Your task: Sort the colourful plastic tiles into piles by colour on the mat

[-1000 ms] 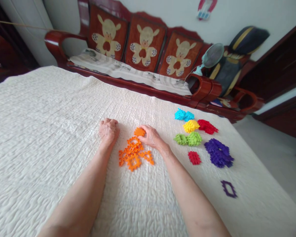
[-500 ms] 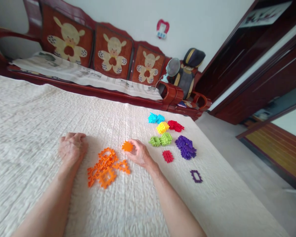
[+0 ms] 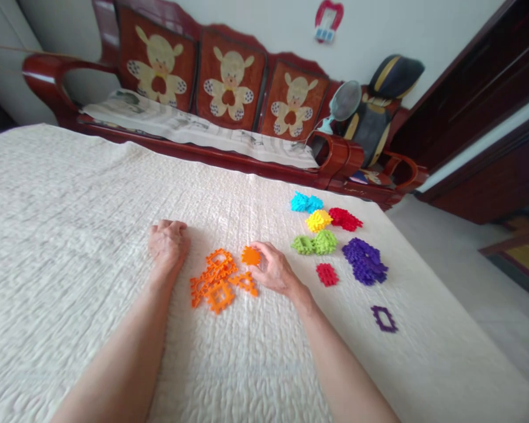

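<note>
Between the thumb and fingers of my right hand (image 3: 273, 268) is a solid orange piece (image 3: 251, 256), held at the right end of the orange pieces. My left hand (image 3: 168, 242) rests closed on the white quilted cover (image 3: 114, 235), up and left of those pieces; what it holds, if anything, is hidden. The loose pile of orange frames (image 3: 214, 271) lies between my hands, with a square frame (image 3: 220, 296) at its front and a triangular frame (image 3: 245, 283) on its right.
Right of my right hand lie green (image 3: 315, 242), yellow (image 3: 318, 221), blue (image 3: 307, 202), red (image 3: 344, 219) and purple (image 3: 365, 261) piles, a single red piece (image 3: 327, 274) and a purple frame (image 3: 384, 319). A wooden sofa (image 3: 203, 154) stands behind.
The camera view has turned, so the whole scene sits further right and the sofa higher. My right hand keeps hold of the orange piece, and my left hand stays closed.
</note>
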Available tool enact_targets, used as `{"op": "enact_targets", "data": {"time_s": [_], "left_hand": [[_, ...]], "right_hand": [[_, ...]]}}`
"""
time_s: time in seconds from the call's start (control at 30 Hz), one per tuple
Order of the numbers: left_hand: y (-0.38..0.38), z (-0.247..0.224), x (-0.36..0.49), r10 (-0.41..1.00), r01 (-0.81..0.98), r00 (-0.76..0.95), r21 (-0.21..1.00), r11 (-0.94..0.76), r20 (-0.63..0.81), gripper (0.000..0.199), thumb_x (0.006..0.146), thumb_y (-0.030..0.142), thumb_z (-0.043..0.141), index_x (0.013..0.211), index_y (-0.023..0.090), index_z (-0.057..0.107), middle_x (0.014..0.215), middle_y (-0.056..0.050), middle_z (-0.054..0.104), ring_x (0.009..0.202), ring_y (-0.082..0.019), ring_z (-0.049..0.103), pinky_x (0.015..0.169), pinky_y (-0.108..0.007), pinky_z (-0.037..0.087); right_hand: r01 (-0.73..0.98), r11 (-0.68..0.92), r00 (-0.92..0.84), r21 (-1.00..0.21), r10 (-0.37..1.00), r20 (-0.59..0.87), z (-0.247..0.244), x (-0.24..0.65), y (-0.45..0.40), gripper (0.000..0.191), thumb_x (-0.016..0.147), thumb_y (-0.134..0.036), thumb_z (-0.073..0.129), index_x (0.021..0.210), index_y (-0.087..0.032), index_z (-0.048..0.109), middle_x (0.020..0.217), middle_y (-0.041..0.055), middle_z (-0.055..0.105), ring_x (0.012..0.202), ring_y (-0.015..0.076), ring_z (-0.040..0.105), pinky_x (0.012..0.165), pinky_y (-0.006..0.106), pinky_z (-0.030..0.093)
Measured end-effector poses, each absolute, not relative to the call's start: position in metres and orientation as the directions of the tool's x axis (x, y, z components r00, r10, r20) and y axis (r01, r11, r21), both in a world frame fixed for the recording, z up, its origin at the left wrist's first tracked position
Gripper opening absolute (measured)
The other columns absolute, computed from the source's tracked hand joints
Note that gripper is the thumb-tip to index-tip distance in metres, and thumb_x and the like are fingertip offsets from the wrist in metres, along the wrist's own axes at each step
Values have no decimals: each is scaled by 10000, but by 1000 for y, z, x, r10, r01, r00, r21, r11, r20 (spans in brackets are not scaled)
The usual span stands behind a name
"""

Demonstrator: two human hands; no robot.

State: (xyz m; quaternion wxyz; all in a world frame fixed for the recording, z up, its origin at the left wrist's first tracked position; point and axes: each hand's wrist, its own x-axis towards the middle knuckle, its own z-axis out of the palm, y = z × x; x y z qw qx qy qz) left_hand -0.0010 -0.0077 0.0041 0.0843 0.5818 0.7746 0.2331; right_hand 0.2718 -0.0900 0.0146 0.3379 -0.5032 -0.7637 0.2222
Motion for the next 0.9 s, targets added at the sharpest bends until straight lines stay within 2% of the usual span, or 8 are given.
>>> {"op": "enact_targets", "data": {"time_s": [0.37, 0.5, 0.6, 0.67, 0.73, 0.83, 0.9], "left_hand": [[-10, 5, -1, 944, 857, -309, 463, 225, 114, 380, 914, 285, 395, 1079, 228, 732, 1231, -97, 633, 1145, -306, 474, 933, -419, 450], [-10, 6, -4, 953, 850, -293, 479, 219, 84, 406, 912, 286, 376, 1104, 219, 727, 1257, -104, 621, 1158, -313, 455, 945, -445, 447], [-9, 5, -4, 949, 847, -302, 482, 225, 86, 413, 904, 290, 372, 1092, 216, 733, 1258, -109, 624, 1158, -317, 459, 944, -449, 453], [-9, 4, -4, 948, 848, -302, 483, 221, 97, 418, 901, 293, 366, 1082, 220, 736, 1254, -112, 628, 1160, -324, 465, 949, -458, 458], [-9, 4, -3, 948, 849, -302, 479, 221, 97, 428, 903, 302, 355, 1085, 230, 736, 1256, -111, 628, 1171, -335, 467, 950, -474, 464], [-8, 5, -3, 950, 851, -304, 468, 240, 65, 438, 909, 315, 346, 1099, 240, 734, 1278, -105, 621, 1194, -347, 463, 953, -486, 474], [-8, 6, -3, 951, 853, -304, 461, 244, 58, 434, 913, 316, 348, 1098, 244, 734, 1286, -99, 618, 1198, -340, 468, 961, -479, 478]], "right_hand": [[605, 401, -342, -688, 911, 230, 26, 274, -112, 547, 746, -178, 645, 1284, -197, 550, 1208, 109, 635, 1117, 238, 624, 1006, 427, 508], [618, 412, -322, -670, 910, 263, 25, 275, -111, 534, 754, -175, 655, 1280, -213, 567, 1227, 96, 643, 1144, 226, 621, 1019, 394, 501], [682, 419, -268, -600, 906, 327, 31, 289, -90, 490, 786, -210, 660, 1271, -218, 589, 1244, 97, 653, 1176, 233, 612, 1047, 405, 478], [770, 359, -175, -527, 914, 367, 38, 306, -66, 459, 798, -221, 661, 1254, -206, 608, 1242, 113, 664, 1177, 248, 613, 1059, 427, 463], [862, 223, -56, -455, 934, 353, 46, 327, -40, 435, 794, -204, 668, 1227, -192, 626, 1215, 123, 683, 1153, 259, 624, 1051, 432, 461], [938, -26, 104, -347, 972, 209, 56, 352, -6, 396, 799, -191, 675, 1194, -191, 642, 1178, 116, 707, 1116, 266, 647, 997, 393, 485], [950, -136, 172, -281, 979, 107, 58, 361, 7, 389, 811, -224, 686, 1195, -178, 644, 1183, 124, 710, 1105, 275, 657, 959, 367, 496]]}}
